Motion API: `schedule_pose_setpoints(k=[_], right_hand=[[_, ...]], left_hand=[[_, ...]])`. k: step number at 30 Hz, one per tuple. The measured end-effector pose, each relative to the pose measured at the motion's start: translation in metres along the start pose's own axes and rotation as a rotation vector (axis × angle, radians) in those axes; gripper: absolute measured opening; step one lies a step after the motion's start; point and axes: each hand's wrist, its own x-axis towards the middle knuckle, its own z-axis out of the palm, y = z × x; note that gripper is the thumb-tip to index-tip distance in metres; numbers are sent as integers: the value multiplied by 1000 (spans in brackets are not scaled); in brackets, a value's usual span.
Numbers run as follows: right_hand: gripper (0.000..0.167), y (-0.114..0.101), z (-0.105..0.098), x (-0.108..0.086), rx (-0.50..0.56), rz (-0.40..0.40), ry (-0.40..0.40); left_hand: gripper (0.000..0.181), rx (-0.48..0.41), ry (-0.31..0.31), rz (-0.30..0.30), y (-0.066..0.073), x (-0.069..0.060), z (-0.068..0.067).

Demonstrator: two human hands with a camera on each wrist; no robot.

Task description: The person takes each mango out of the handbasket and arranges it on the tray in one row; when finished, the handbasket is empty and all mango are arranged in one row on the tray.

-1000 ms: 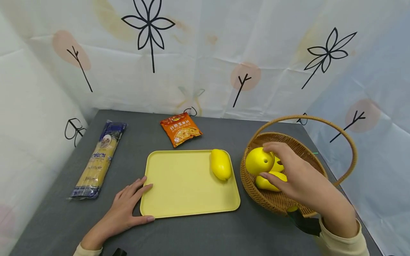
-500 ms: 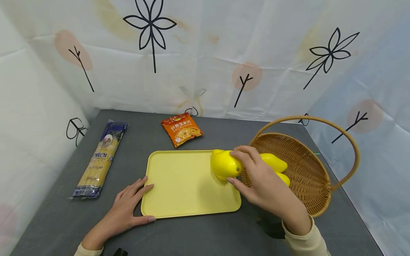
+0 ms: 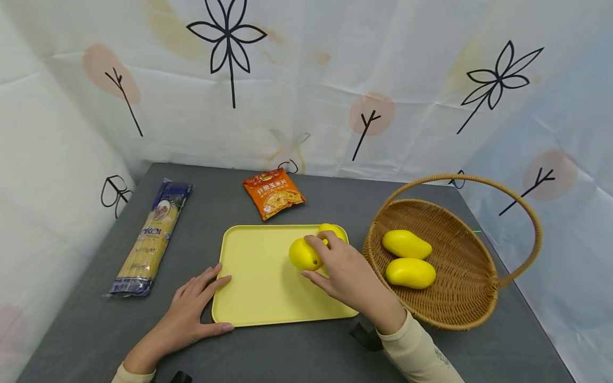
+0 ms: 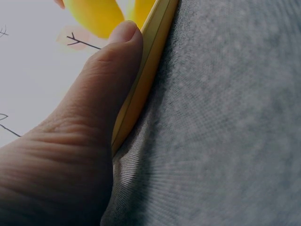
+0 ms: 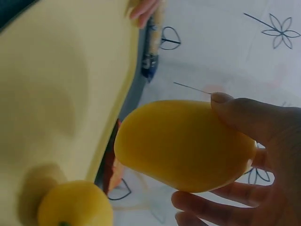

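My right hand [image 3: 351, 276] holds a smooth yellow mango [image 3: 303, 254] between thumb and fingers, above the right half of the pale yellow tray [image 3: 254, 282]. In the right wrist view this held mango [image 5: 181, 146] is seen side-on, apart from the tray. A second mango [image 3: 335, 230] lies at the tray's back right corner, partly hidden by my right hand. My left hand [image 3: 184, 314] rests with spread fingers at the tray's left side, the thumb [image 4: 106, 66] against its front rim. Two more mangoes, one [image 3: 406, 244] behind the other [image 3: 411, 273], lie in the wicker basket [image 3: 464, 287].
The basket's tall handle [image 3: 533, 223] arches up on the right. A long pack of pasta [image 3: 152, 234] lies at the left, and an orange snack bag [image 3: 274, 194] behind the tray. A patterned white cloth [image 3: 297, 106] hangs behind the grey table [image 3: 278, 351].
My right hand has carried the mango leftward out of the basket and over the tray, past the mango lying there. My left hand has stayed in place on the tray's edge.
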Motion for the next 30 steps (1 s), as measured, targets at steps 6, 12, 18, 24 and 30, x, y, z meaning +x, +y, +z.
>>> schedule_pose_setpoints(k=[6,12,18,24,30], right_hand=[[52,4,22,4,-135,-34,-15],[53,7,35,5,-141,-45,-27],[55,6,44,5,-138,-31,-28],[53,2,47,5,-113,-7,-41],[56,0,48,-2,-182,-42,-96]], left_hand=[[86,1,2,1,0,0,0],[85,-2,-5,0,2,0,-1],[85,-2,-5,1,2,0,-3],[85,-3,-9,1,1,0,-2],[83,-3,-11,1,2,-1,-2]])
